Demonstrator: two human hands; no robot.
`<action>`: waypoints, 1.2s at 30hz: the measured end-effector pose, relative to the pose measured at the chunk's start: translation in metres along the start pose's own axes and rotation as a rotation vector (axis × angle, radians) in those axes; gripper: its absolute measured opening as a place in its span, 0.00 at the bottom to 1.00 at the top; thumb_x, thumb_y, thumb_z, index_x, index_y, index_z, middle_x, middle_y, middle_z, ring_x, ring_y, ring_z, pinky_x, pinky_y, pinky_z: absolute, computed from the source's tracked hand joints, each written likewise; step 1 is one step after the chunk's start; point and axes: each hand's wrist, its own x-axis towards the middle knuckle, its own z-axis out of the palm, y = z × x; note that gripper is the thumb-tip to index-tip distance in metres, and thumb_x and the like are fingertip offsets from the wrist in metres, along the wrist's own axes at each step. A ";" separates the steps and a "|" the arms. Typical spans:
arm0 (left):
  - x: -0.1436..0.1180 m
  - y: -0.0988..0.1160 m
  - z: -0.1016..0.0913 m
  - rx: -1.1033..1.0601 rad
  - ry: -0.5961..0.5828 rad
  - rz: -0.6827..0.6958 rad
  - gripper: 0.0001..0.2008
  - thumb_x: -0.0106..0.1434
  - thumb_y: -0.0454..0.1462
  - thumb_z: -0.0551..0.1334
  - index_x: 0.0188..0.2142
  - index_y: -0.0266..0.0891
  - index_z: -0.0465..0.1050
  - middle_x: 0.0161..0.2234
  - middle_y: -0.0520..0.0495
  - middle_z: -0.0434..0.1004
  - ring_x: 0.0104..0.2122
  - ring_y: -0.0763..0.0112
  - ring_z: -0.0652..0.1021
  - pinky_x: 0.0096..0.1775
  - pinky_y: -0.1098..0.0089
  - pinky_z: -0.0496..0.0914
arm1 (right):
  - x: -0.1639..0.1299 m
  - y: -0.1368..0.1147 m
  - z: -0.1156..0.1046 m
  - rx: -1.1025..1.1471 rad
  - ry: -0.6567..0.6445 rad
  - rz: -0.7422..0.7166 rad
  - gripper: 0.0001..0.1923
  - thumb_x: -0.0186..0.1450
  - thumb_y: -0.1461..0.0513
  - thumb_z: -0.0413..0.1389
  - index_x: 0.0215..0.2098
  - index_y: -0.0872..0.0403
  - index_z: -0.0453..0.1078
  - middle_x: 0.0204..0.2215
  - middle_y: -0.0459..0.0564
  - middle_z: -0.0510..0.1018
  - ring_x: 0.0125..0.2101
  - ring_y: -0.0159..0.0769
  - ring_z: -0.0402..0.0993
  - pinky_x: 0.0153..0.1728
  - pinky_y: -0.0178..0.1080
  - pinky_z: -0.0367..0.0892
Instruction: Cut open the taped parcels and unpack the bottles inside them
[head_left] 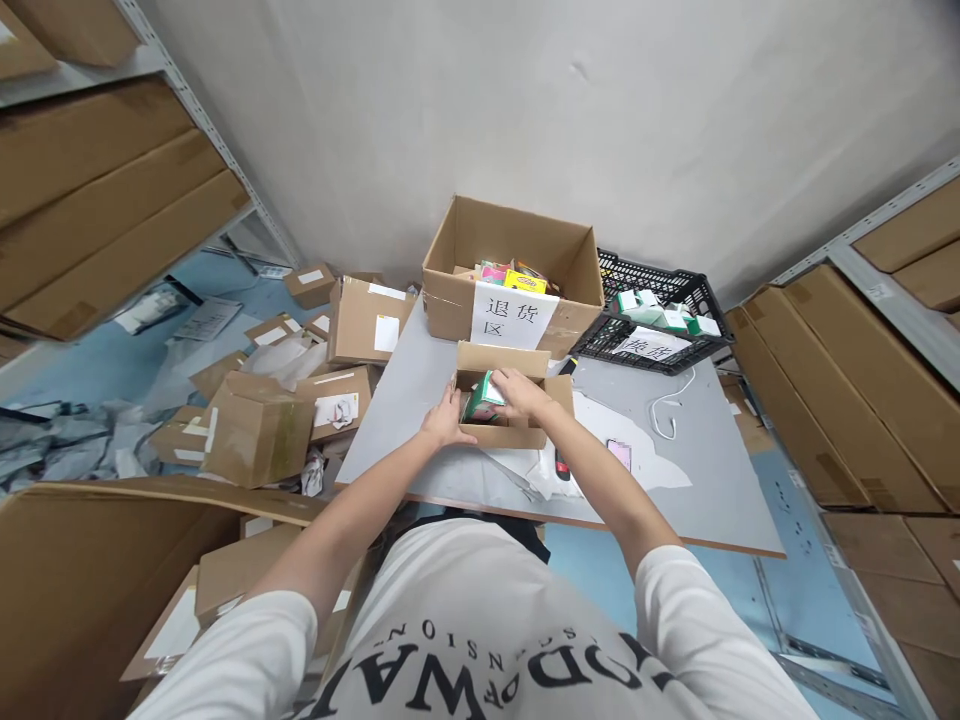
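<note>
Both hands reach into a small carton (pixel 504 400) on the table (pixel 420 400).
Left hand (pixel 445 420) grips its side; right hand (pixel 521 392) clasps a green packet (pixel 484 398), arms outstretched.

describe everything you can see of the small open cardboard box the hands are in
The small cardboard box is plain brown corrugated card, flaps open, sitting upright on the grey table just in front of the larger labelled carton. Its rear flap stands up and its side flaps are spread. The left hand rests against its left front corner, and the right hand reaches in from above, onto a green and white packet inside.
</note>
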 end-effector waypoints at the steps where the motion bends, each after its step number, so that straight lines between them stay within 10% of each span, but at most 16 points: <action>1: 0.001 -0.001 -0.001 -0.001 0.008 -0.002 0.64 0.38 0.58 0.69 0.66 0.31 0.40 0.67 0.27 0.36 0.56 0.43 0.68 0.51 0.58 0.67 | -0.002 0.002 -0.008 0.009 0.017 -0.002 0.20 0.58 0.56 0.58 0.43 0.57 0.60 0.40 0.56 0.67 0.40 0.43 0.61 0.43 0.41 0.59; 20: 0.041 -0.081 -0.046 0.054 0.065 -0.117 0.63 0.36 0.57 0.69 0.64 0.31 0.44 0.65 0.30 0.46 0.60 0.43 0.61 0.54 0.58 0.64 | -0.102 0.002 -0.158 0.083 0.319 0.106 0.17 0.55 0.55 0.59 0.37 0.52 0.57 0.35 0.51 0.66 0.34 0.40 0.61 0.34 0.39 0.57; 36: 0.029 -0.068 -0.055 0.157 0.012 -0.138 0.58 0.41 0.56 0.67 0.65 0.36 0.45 0.68 0.31 0.30 0.65 0.40 0.40 0.59 0.44 0.50 | -0.103 0.013 0.024 0.139 -0.002 0.176 0.18 0.55 0.56 0.59 0.39 0.54 0.60 0.37 0.53 0.68 0.36 0.41 0.63 0.38 0.39 0.59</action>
